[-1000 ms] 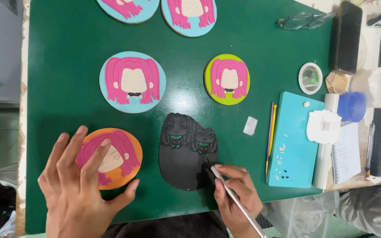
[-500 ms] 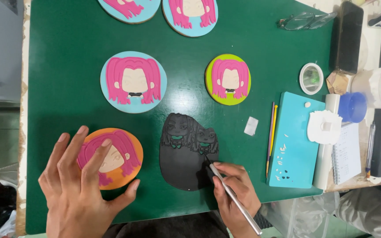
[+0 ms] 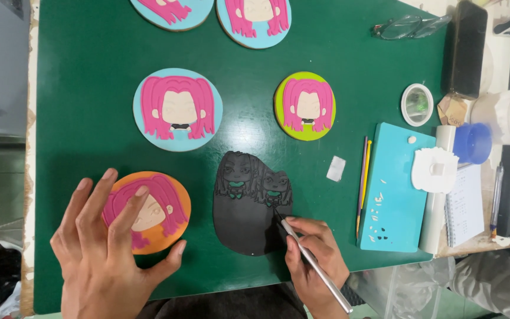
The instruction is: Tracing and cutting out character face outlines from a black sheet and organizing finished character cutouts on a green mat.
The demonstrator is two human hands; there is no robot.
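Little has shifted since the earlier frames: both hands sit where they were, and only the slim metal tool [image 3: 314, 263] has crept a touch along the black clay slab [image 3: 249, 215].

Head view, lower centre: the right hand [image 3: 314, 260] is closed in a pen grip around the tool, its tip touching the slab's right edge just below the two small dark-haired figures [image 3: 255, 180] with green collars. Lower left: the left hand [image 3: 104, 248] is spread wide, fingers resting flat over the orange disc [image 3: 166, 207] with the pink-haired face, holding nothing.

To work this cut or line cleanly, I judge the tip should stay shallow and move slowly, with the heel of the right hand braced on the green mat [image 3: 90, 88]. Dragging too hard could tear the soft black edge or nick the nearer figure.
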